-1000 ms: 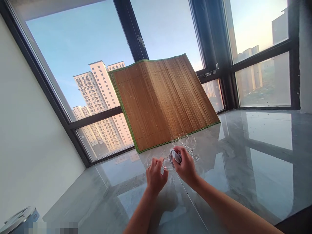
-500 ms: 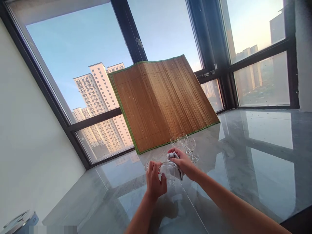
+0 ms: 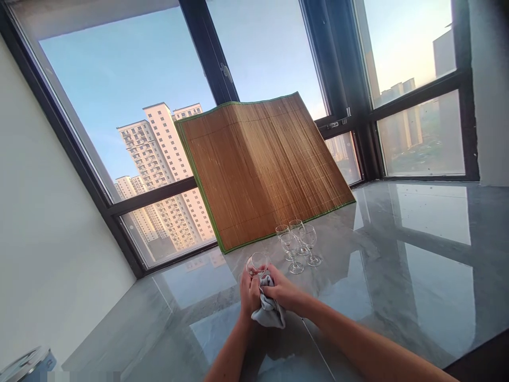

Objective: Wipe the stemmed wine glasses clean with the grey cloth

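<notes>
My left hand [image 3: 248, 293] is closed around a clear stemmed wine glass [image 3: 256, 263], whose bowl shows above my fingers. My right hand [image 3: 281, 291] presses a grey cloth [image 3: 269, 310] against the lower part of that glass; the cloth hangs down below both hands. Three more clear wine glasses [image 3: 296, 244] stand upright on the glossy marble counter [image 3: 397, 265], just beyond and to the right of my hands.
A bamboo mat [image 3: 258, 164] with green edging leans against the window behind the glasses. Dark window frames [image 3: 151, 196] run along the counter's far edge. A white wall is at left. A round metal lid [image 3: 24, 363] shows at the bottom left corner.
The glass lay sideways between my hands; now it is turned so its bowl points up and away. My right hand with the cloth moved from the bowl down toward the stem.
</notes>
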`<state>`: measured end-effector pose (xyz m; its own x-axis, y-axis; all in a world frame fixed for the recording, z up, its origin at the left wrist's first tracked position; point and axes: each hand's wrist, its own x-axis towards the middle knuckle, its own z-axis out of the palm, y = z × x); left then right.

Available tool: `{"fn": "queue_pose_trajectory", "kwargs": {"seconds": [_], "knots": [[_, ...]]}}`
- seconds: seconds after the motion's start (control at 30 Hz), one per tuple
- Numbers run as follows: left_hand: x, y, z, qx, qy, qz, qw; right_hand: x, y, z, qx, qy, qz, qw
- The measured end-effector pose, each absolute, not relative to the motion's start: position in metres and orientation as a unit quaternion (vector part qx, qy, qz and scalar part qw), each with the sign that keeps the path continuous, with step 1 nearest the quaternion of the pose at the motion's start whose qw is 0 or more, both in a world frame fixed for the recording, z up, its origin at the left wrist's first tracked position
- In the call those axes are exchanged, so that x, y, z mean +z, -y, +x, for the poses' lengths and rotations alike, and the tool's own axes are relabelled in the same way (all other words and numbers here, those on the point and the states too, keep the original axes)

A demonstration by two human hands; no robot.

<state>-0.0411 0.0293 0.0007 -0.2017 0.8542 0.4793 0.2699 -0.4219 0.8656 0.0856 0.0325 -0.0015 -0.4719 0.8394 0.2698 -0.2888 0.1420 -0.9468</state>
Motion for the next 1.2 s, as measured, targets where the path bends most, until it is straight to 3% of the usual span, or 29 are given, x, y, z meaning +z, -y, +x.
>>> {"fn": "queue_pose_trajectory", "kwargs": {"seconds": [0.23, 0.5, 0.83, 1.2], "knots": [[-0.003, -0.031, -0.046, 0.613, -0.465, 0.562, 0.303, -0.005, -0.043, 0.083, 0.493, 0.639, -0.291, 0.514], [-0.014, -0.024, -0.044, 0.526, -0.401, 0.489, 0.568, 0.007, -0.037, 0.096, 0.309, 0.716, -0.325, 0.534], [-0.013, -0.014, -0.018, 0.488, -0.414, 0.628, 0.443, 0.015, -0.027, 0.110, 0.218, 0.734, -0.349, 0.540], [-0.018, -0.014, -0.011, 0.490, -0.427, 0.630, 0.425, 0.016, -0.025, 0.112, 0.160, 0.742, -0.320, 0.567]]}}
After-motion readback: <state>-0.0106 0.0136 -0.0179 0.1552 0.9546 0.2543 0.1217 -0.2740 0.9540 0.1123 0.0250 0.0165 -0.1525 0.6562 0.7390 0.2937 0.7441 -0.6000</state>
